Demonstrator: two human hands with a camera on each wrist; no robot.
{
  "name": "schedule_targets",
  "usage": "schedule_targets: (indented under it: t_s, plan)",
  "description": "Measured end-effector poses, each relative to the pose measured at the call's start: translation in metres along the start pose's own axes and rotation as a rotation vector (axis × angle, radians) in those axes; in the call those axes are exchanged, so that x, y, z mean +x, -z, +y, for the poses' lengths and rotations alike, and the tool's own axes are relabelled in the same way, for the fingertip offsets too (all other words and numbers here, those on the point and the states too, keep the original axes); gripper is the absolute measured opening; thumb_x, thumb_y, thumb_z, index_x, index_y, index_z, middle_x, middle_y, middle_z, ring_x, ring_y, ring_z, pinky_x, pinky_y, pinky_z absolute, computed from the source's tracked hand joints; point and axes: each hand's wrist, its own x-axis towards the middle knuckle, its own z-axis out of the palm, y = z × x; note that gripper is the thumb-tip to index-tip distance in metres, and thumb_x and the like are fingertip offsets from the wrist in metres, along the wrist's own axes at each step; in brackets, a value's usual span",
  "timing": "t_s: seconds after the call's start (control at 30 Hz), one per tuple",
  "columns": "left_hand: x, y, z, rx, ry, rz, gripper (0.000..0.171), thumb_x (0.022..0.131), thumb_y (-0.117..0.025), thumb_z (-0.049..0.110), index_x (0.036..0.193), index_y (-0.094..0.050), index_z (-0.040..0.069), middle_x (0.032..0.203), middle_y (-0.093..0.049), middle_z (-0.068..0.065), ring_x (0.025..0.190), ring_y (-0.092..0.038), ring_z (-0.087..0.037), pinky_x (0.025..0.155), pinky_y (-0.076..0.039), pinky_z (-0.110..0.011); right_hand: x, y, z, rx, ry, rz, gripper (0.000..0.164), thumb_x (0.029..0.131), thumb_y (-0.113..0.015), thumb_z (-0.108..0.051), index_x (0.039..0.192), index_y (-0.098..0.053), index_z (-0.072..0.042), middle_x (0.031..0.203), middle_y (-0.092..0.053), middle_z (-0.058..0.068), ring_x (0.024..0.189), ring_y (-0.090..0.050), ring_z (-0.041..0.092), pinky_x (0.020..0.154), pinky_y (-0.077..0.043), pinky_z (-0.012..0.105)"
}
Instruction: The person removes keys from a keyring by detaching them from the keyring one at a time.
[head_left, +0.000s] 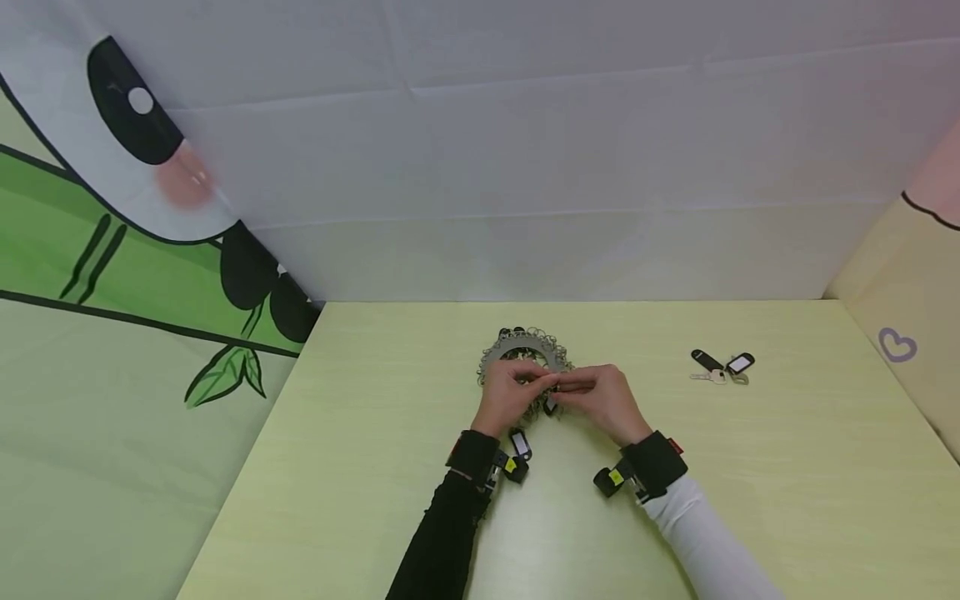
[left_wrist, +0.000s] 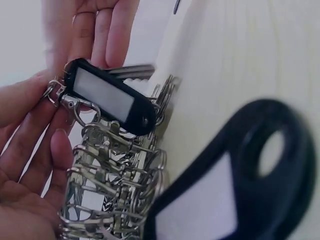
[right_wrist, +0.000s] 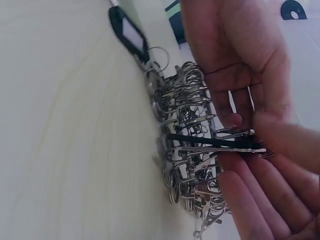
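A grey ring hanger (head_left: 536, 342) hung with metal clasps (left_wrist: 115, 190) lies beneath both hands. My left hand (head_left: 513, 392) pinches a small metal clasp at the ring's edge (left_wrist: 67, 102). From the right, my right hand (head_left: 600, 396) meets it, its fingertips pinching the key ring joined to that clasp. A black key tag (left_wrist: 105, 97) with a white label hangs there, a key (left_wrist: 135, 71) behind it. In the right wrist view, this tag (right_wrist: 215, 141) shows edge-on beside the key. The fingers partly hide the pinched metal.
Another black tag (head_left: 520, 444) lies by my left wrist. Farther right on the pale table (head_left: 810, 500) lie two black tags (head_left: 740, 363) with keys (head_left: 716, 377). A white printed cloth (head_left: 525, 150) hangs behind the table's far edge.
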Motion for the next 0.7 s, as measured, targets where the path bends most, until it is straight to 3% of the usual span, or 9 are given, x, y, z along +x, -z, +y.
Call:
schedule_targets:
  t_s: [0.13, 0.37, 0.47, 0.6, 0.7]
  plan:
    - [0.001, -0.001, -0.007, 0.004, -0.004, -0.005, 0.013, 0.088, -0.074, 0.022, 0.089, -0.080, 0.011, 0.085, -0.077, -0.009, 0.077, -0.064, -0.010, 0.066, -0.056, -0.029, 0.001, 0.001, 0.003, 0.047, -0.011, -0.009, 0.029, 0.082, -0.079, -0.026, 0.107, -0.077, -0.012, 0.107, -0.075, 0.016, 0.089, -0.071, 0.017, 0.078, -0.060, 0.041]
    - [0.001, -0.001, -0.005, 0.017, -0.002, -0.006, 0.014, 0.087, -0.074, 0.025, 0.090, -0.081, 0.012, 0.085, -0.077, -0.008, 0.079, -0.065, -0.010, 0.066, -0.057, -0.030, 0.003, 0.002, 0.004, 0.104, -0.015, 0.020, 0.029, 0.078, -0.083, -0.017, 0.104, -0.077, -0.006, 0.101, -0.076, 0.020, 0.083, -0.072, 0.016, 0.073, -0.061, 0.040]
    - [0.001, 0.000, -0.005, 0.004, 0.015, -0.007, 0.013, 0.088, -0.074, 0.024, 0.089, -0.081, 0.013, 0.086, -0.077, -0.008, 0.078, -0.064, -0.010, 0.066, -0.056, -0.030, 0.000, 0.002, -0.010, 0.126, -0.023, 0.014, 0.029, 0.079, -0.081, -0.012, 0.104, -0.075, 0.000, 0.101, -0.074, 0.025, 0.083, -0.072, 0.022, 0.075, -0.060, 0.049]
    - [0.001, -0.001, -0.008, -0.011, 0.007, -0.007, 0.012, 0.088, -0.074, 0.023, 0.089, -0.080, 0.012, 0.086, -0.077, -0.007, 0.077, -0.063, -0.009, 0.064, -0.054, -0.029, -0.001, 0.001, -0.012, 0.081, -0.044, 0.024, 0.027, 0.080, -0.081, -0.016, 0.103, -0.076, -0.002, 0.101, -0.075, 0.022, 0.083, -0.072, 0.020, 0.075, -0.059, 0.052]
    - [0.000, -0.002, -0.009, -0.006, -0.006, -0.006, 0.013, 0.087, -0.074, 0.023, 0.089, -0.081, 0.012, 0.085, -0.077, -0.008, 0.077, -0.064, -0.010, 0.064, -0.056, -0.029, 0.002, 0.000, 0.001, 0.065, -0.054, 0.045, 0.028, 0.077, -0.083, -0.020, 0.101, -0.078, -0.007, 0.101, -0.076, 0.018, 0.082, -0.071, 0.015, 0.073, -0.060, 0.046]
